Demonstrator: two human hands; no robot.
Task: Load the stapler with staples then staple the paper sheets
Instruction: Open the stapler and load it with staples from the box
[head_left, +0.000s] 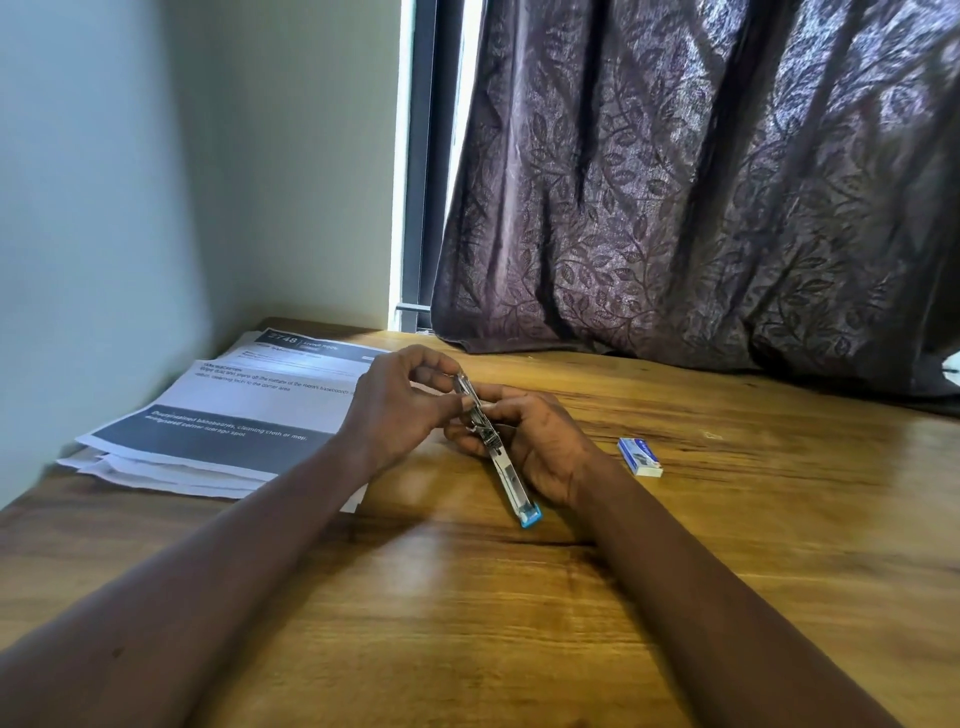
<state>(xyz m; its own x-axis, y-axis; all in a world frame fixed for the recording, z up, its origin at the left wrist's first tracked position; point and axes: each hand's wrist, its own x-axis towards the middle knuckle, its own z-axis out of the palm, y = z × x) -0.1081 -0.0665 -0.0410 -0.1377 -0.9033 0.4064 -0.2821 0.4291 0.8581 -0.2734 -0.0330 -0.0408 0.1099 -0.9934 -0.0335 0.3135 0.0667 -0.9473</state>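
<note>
A small metal stapler (506, 470) with a blue end lies slanted over the wooden table (467, 597), its blue tip toward me. My right hand (540, 441) grips its middle from the right side. At the far top end of the stapler my left hand (395, 405) pinches with fingertips; whether a staple strip sits between them is hidden. A small blue-and-white staple box (640, 456) lies on the table to the right of my right hand. A stack of printed paper sheets (218, 415) rests at the left, beside my left hand.
A pale wall (130, 208) borders the table on the left. A dark patterned curtain (701, 182) hangs along the back and drapes onto the table's far edge. Bare wood stretches in front of me and to the right.
</note>
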